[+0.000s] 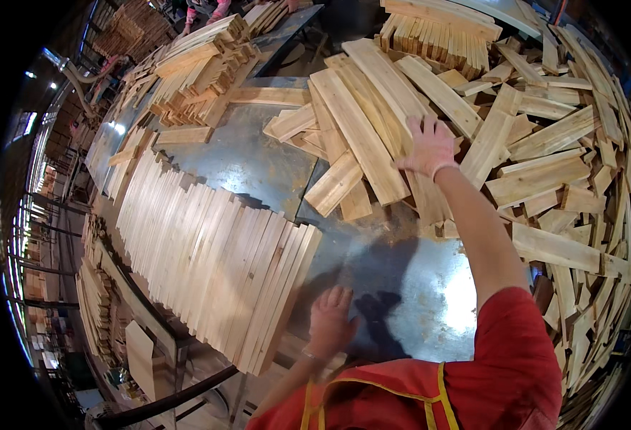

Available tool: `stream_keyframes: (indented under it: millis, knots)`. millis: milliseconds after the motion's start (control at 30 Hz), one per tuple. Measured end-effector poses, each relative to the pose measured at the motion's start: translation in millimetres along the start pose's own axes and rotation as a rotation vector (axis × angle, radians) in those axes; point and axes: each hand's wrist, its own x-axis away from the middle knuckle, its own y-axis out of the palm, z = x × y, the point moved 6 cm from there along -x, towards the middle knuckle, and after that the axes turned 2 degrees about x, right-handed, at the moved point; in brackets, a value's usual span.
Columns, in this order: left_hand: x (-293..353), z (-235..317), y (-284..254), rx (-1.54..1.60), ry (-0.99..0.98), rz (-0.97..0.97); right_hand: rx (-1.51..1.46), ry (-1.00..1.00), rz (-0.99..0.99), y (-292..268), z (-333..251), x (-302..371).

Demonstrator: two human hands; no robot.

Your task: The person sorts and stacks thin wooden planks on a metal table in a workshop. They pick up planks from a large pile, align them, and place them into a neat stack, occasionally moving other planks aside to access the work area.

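My right hand [428, 148], seemingly in a thin pinkish glove, reaches out over a loose pile of wooden boards. Its fingers and thumb are spread across a long board [383, 79] and touch its near end. Below and left of it lies another wide board [360, 136], slanting toward me. My left hand [332, 324] is held low near the table's front edge, fingers extended and nothing visible in them. Just left of that hand stands a long row of narrow slats [215, 265], packed side by side on edge.
A metal tabletop [408, 287] spreads before me. Jumbled boards [545, 179] heap up on the right. Stacked slats stand at the back left [193, 86] and back right [437, 39]. Another person's pink sleeves [218, 8] show at the far end. A dark rail [172, 405] runs at lower left.
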Motion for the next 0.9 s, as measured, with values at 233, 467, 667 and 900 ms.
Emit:
stream_keyframes:
  millis: [233,467,667,900]
  knots:
    - [-16.4,20.3,-3.8,0.235,0.14,-0.005,-0.421,0.097,0.185,58.4,40.7,123.0]
    - [31.2,28.2,45.3,1.909,-0.312,-0.757,-2.168,0.109,-0.388,120.9,-36.1,347.8]
    - [90.0,-17.9,55.4,1.505,-0.265,-0.656,-2.088,0.343,-0.618,188.4,-60.4,384.0]
    - [158.9,-103.9,6.8,0.863,-0.257,-0.063,-1.6,0.287,-0.617,205.1,-104.7,477.2]
